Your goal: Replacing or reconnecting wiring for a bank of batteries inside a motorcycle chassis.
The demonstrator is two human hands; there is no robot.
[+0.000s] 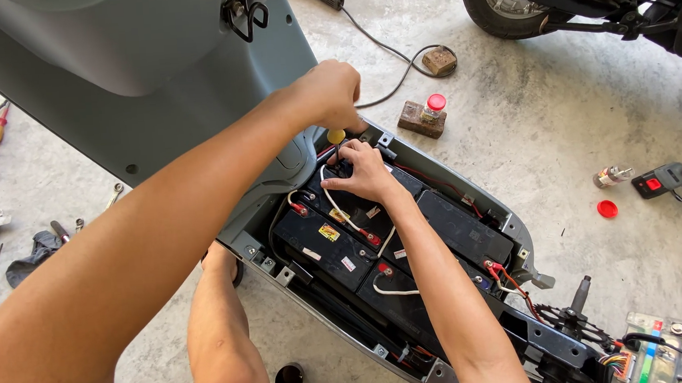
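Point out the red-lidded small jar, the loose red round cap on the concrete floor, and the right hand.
Red-lidded small jar [434, 108], head view, glass body.
Loose red round cap [607, 209], head view, top face.
Right hand [365, 174], head view, back of hand.

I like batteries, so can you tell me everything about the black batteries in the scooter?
The batteries are black, boxy blocks, plastic by the look, packed side by side in the grey scooter floor tray, which lies open. Small stickers sit on their tops. White wires and red wires link their terminals, some with red caps. The right hand rests on the far batteries, and the left hand holds a yellow-handled tool just above them.
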